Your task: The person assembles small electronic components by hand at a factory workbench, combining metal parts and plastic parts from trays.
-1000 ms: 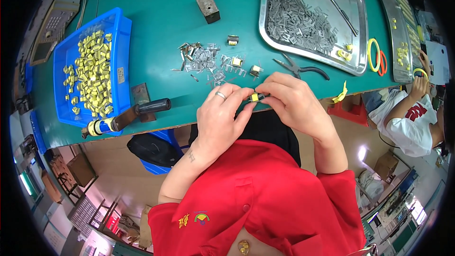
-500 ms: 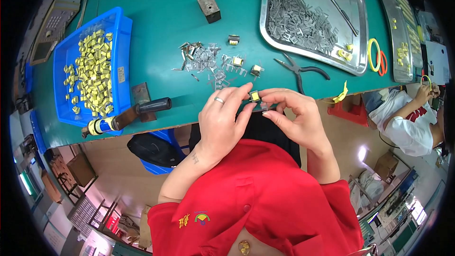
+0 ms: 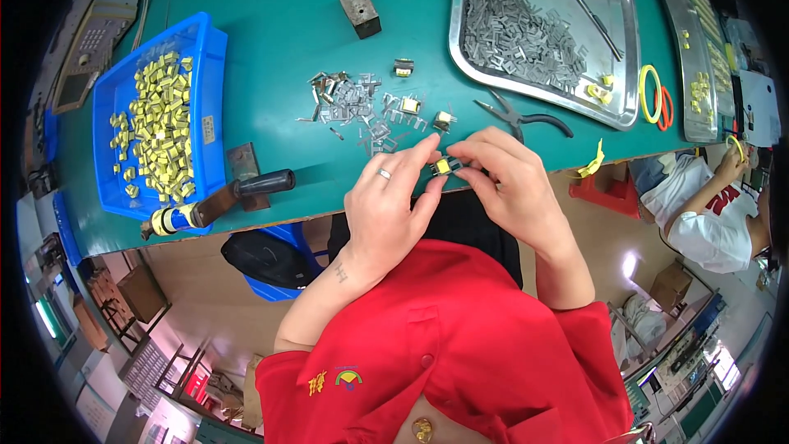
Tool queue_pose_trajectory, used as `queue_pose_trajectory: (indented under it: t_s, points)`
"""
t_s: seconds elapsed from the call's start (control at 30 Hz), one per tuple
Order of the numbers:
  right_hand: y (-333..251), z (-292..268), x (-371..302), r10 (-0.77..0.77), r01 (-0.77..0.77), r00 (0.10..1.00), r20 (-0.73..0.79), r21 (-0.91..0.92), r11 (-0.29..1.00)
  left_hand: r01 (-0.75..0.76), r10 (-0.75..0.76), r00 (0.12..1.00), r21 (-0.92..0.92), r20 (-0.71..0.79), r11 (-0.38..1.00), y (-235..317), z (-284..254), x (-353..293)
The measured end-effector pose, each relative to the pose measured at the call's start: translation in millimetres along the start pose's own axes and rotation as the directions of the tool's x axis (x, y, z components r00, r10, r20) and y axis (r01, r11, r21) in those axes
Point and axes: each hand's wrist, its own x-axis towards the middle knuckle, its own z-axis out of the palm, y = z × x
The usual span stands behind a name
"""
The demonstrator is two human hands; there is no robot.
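Over the front edge of the table, my left hand [image 3: 389,197] pinches a small yellow-wrapped transformer coil [image 3: 444,166] between thumb and fingertips. My right hand [image 3: 514,185] closes on the coil's right side, its thumb and forefinger around a small grey metal core piece [image 3: 458,164] that meets the coil. Just beyond my fingers lies a loose pile of grey metal core pieces [image 3: 347,100]. Several similar yellow-wrapped coils with metal pieces, such as one coil [image 3: 445,120], stand beside that pile.
At left, a blue bin [image 3: 215,90] holds many yellow coils, with a taped-handle tool [image 3: 222,201] before it. A steel tray [image 3: 526,103] of grey pieces is at right, near pliers [image 3: 518,119] and scissors [image 3: 651,94]. A metal block [image 3: 357,6] stands farther back. Another person [image 3: 708,210] sits at right.
My right hand has moved left and slightly up, bringing the grey core piece from just off the coil against its right side. My left hand stays almost still.
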Motion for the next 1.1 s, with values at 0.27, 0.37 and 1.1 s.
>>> queue_pose_trajectory:
  t_s: [0.27, 0.37, 1.1]
  points:
    - [1, -9, 10, -0.052, 0.056, 0.994, 0.094, -0.045, 0.997, 0.021, -0.021, 1.0, -0.009, 0.013, 1.0, -2, -1, 2]
    - [2, -12, 15, -0.048, 0.054, 0.985, 0.166, -0.031, 0.998, 0.012, -0.012, 1.0, -0.014, 0.01, 1.0, -3, -1, 1]
    - [5, -12, 12, -0.038, 0.032, 0.982, 0.184, 0.037, 0.999, 0.054, -0.052, 0.997, -0.036, 0.065, 0.998, 2, -5, 5]
